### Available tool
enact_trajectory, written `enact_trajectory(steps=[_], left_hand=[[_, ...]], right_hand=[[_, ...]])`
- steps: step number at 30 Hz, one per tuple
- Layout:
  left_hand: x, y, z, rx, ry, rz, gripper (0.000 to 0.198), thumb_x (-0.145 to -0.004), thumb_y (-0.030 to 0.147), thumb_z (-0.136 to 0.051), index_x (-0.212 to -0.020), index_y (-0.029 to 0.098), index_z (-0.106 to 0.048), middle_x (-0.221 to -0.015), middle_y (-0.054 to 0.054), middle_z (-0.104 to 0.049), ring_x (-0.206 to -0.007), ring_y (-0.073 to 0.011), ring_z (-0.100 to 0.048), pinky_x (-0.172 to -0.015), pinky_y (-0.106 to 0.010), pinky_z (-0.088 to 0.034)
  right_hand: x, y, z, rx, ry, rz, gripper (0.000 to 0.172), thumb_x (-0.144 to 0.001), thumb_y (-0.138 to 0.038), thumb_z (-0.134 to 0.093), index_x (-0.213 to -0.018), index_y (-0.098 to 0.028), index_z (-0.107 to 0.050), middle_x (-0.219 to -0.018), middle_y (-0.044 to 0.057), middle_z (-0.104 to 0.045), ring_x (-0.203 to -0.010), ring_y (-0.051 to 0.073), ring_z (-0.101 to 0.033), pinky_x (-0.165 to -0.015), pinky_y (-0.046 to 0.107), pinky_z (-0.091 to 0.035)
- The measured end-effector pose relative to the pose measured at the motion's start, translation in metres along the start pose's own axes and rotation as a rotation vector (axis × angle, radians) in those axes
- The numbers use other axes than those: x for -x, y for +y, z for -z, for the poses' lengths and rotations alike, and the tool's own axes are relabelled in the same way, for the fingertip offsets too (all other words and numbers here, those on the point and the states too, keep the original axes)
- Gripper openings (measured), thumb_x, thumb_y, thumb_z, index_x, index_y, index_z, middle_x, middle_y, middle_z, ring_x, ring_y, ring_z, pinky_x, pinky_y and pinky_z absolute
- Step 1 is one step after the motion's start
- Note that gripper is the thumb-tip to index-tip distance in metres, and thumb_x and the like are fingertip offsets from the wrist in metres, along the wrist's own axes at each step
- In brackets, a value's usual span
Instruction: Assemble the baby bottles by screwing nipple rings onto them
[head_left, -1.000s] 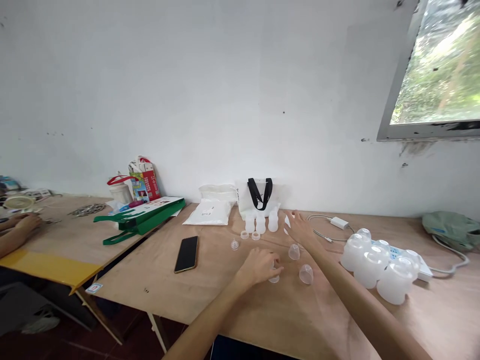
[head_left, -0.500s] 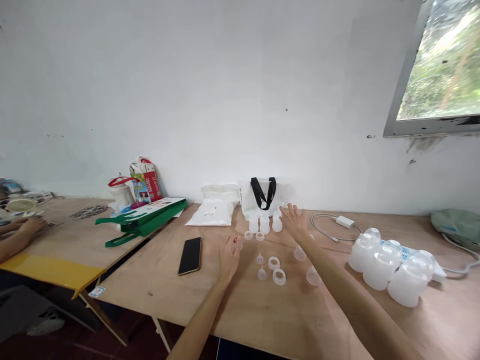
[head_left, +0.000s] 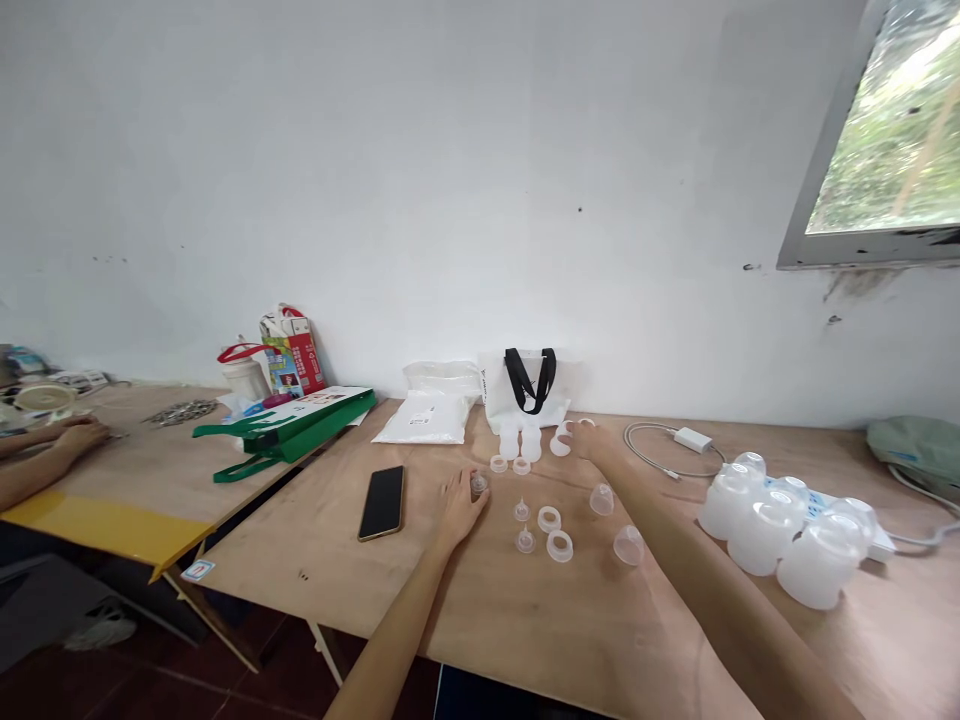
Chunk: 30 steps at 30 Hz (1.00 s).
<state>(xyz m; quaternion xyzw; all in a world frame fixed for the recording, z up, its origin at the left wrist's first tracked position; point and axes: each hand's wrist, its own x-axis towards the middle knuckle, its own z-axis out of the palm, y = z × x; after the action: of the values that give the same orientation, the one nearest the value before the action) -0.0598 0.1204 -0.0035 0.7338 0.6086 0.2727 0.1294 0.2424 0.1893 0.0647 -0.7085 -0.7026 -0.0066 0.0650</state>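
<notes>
My right hand [head_left: 589,440] reaches to the back of the table, its fingers curled round the rightmost small white baby bottle [head_left: 559,443]. Two more white bottles [head_left: 530,443] stand just left of it, before a white bag. My left hand [head_left: 460,507] rests on the table, thumb and fingers round a clear bottle nipple [head_left: 478,484]. Between my forearms lie two nipples [head_left: 525,541] and two white collar rings [head_left: 559,546]. Two more rings [head_left: 521,466] lie in front of the bottles. Clear domed caps [head_left: 628,546] sit beside my right forearm.
A phone [head_left: 382,503] lies left of my left hand. Behind are a white packet [head_left: 421,420] and the black-handled bag [head_left: 491,395]. Several frosted bottles [head_left: 765,530] stand at right, near a cable with an adapter [head_left: 692,440]. Another person's hands [head_left: 81,435] are at the far-left table.
My right hand has gone from spread fingers beside the rightmost bottle to fingers curled round it. My left hand has turned slightly, and the nipple at its fingertips now shows. The view has shifted a little.
</notes>
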Motion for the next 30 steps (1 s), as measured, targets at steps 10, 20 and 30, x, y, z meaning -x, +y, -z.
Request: enact_trajectory(steps=[10, 20, 30], left_hand=[[0.003, 0.003, 0.000, -0.010, -0.020, -0.013, 0.036, -0.094, 0.031, -0.055, -0.129, 0.024, -0.055, -0.136, -0.015, -0.065, -0.132, -0.0338, -0.055, -0.114, -0.049, -0.038], [0.036, 0.020, 0.005, 0.156, 0.069, 0.103, 0.064, -0.095, 0.032, -0.054, -0.151, 0.014, -0.029, -0.157, -0.021, -0.044, -0.147, -0.0321, -0.042, -0.120, -0.048, -0.037], [0.084, 0.059, -0.014, 0.459, 0.201, -0.064, 0.040, -0.101, 0.040, -0.046, -0.139, 0.027, -0.045, -0.137, -0.010, -0.060, -0.128, -0.0246, -0.058, -0.112, -0.043, -0.046]], right_hand=[[0.064, 0.047, 0.058, -0.147, 0.052, 0.331, 0.038, -0.102, -0.055, -0.046, -0.108, -0.031, -0.075, -0.122, 0.007, -0.068, -0.101, 0.028, -0.069, -0.091, 0.039, -0.053], [0.128, 0.044, 0.034, -0.255, -0.074, 0.672, 0.029, -0.089, -0.055, -0.064, -0.086, -0.032, -0.081, -0.123, 0.007, -0.073, -0.107, 0.033, -0.068, -0.100, 0.050, -0.049], [0.155, 0.033, 0.042, -0.335, 0.023, 0.495, 0.024, -0.090, -0.055, -0.067, -0.095, -0.033, -0.077, -0.146, 0.001, -0.059, -0.115, 0.033, -0.065, -0.105, 0.052, -0.047]])
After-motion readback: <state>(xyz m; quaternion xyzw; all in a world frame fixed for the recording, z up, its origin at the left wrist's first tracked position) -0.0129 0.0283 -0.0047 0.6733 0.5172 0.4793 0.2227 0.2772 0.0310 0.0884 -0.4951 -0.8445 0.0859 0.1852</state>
